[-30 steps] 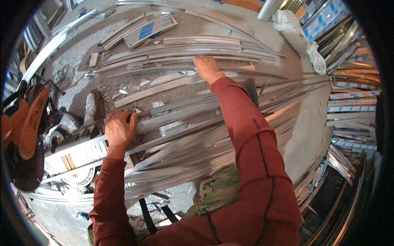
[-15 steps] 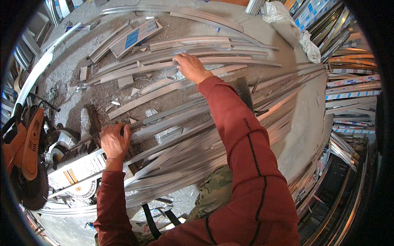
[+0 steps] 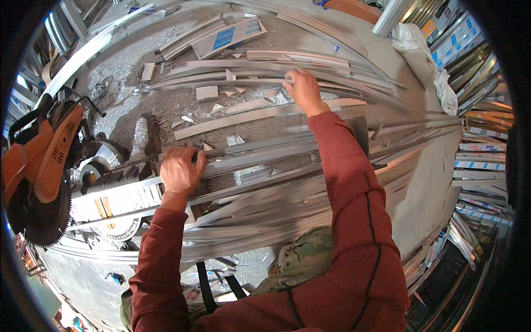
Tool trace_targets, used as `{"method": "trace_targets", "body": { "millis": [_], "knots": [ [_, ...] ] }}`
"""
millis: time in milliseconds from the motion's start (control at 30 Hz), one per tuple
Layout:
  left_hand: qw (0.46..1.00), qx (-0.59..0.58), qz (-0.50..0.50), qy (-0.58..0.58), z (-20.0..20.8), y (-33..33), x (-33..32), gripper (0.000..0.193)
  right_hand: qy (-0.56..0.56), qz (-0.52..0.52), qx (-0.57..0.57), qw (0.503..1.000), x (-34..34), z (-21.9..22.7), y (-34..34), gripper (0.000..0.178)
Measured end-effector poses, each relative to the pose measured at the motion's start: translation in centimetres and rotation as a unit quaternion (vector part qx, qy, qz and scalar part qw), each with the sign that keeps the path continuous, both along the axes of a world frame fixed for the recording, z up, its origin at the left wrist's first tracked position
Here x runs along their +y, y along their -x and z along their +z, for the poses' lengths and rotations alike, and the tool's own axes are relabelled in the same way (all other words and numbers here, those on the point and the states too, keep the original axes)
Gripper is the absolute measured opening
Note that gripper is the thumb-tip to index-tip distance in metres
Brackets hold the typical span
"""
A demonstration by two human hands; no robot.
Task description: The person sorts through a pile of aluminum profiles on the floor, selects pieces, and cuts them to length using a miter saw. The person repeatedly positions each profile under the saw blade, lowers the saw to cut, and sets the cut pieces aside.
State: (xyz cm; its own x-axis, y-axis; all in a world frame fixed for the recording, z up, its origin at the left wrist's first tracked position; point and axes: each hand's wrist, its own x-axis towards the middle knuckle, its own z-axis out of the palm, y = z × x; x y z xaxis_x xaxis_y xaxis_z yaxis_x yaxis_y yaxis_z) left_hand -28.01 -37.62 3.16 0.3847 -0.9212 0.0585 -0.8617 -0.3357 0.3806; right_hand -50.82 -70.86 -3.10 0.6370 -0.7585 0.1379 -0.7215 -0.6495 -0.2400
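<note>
My left hand is curled over a long grey metal profile that lies across the saw table. The mitre saw stands just left of that hand, its orange body raised and its toothed blade apart from the profile. Farther out, my right hand reaches over a spread of thin metal strips. Its fingers are pinched at a pale strip, though the fingertips partly cover the spot. Short offcuts are scattered on the floor beside these strips.
More long profiles lie heaped between the saw and my knees. A flat white piece with a blue label lies at the far side. White sacks and racks of stacked profiles stand along the right.
The view has swung, so the scene sits farther right and higher. Strips near my right hand have shifted and lie at a different angle. My left hand stays beside the saw.
</note>
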Motion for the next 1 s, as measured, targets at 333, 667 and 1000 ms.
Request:
{"method": "trace_targets", "body": {
  "millis": [333, 667, 1000],
  "knots": [
    [0.999, 0.017, 0.017, 0.030, -0.1, 0.7, -0.3, 0.027, -0.023, 0.048, 0.058, 0.997, 0.5, -1.8, 1.4, 0.014],
    [0.997, 0.056, 0.046, 0.041, -0.3, -0.2, 0.6, 0.042, -0.004, 0.158, -0.132, 0.979, 5.2, 6.8, -2.6, 0.017],
    [0.937, 0.297, 0.149, 0.106, 3.1, 0.6, -0.4, 0.040, 0.039, 0.186, -0.146, 0.971, 8.6, 9.0, -2.6, 0.022]
  ]
}}
